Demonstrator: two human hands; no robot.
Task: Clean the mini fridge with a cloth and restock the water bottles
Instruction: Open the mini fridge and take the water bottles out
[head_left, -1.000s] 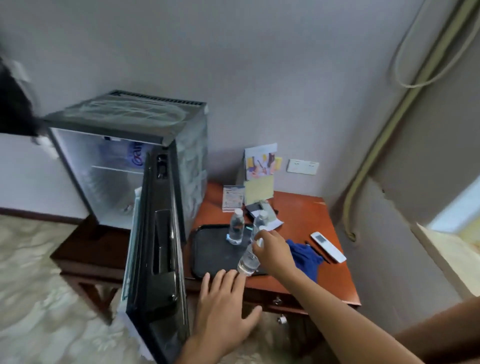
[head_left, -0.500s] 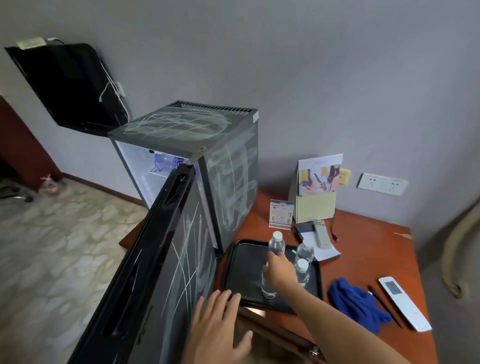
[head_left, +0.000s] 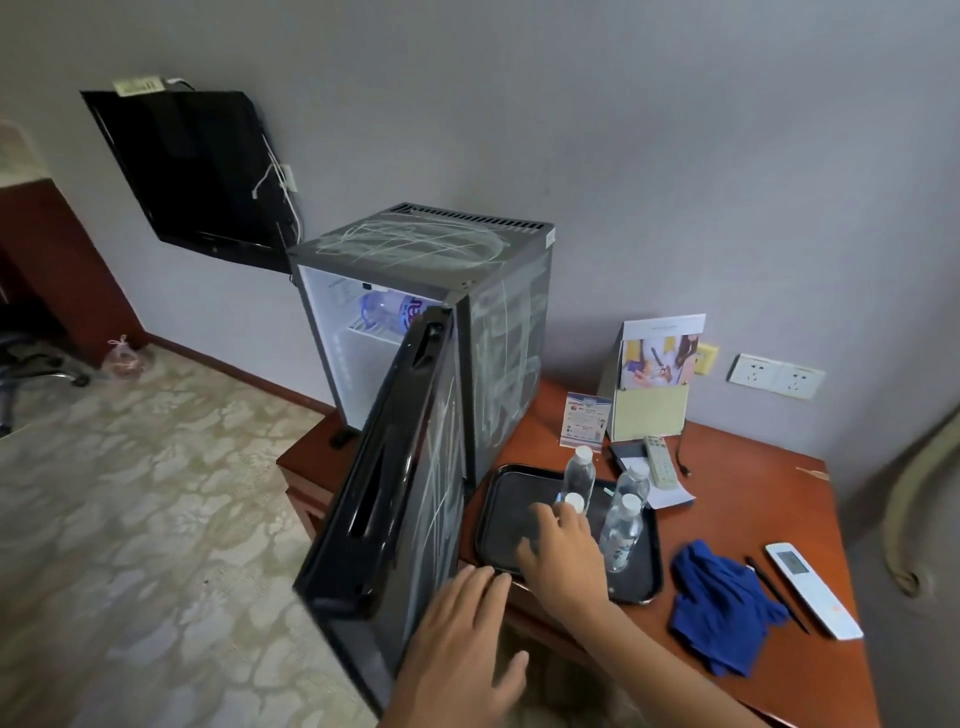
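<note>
Four bottles upright on the tray, right of the fridge; our right hand curls round the near-left bottle, cap poking up past the fingers; left hand spread flat by the open door; fridge opening lies far-left of the grip; cloth sits near-right.
</note>
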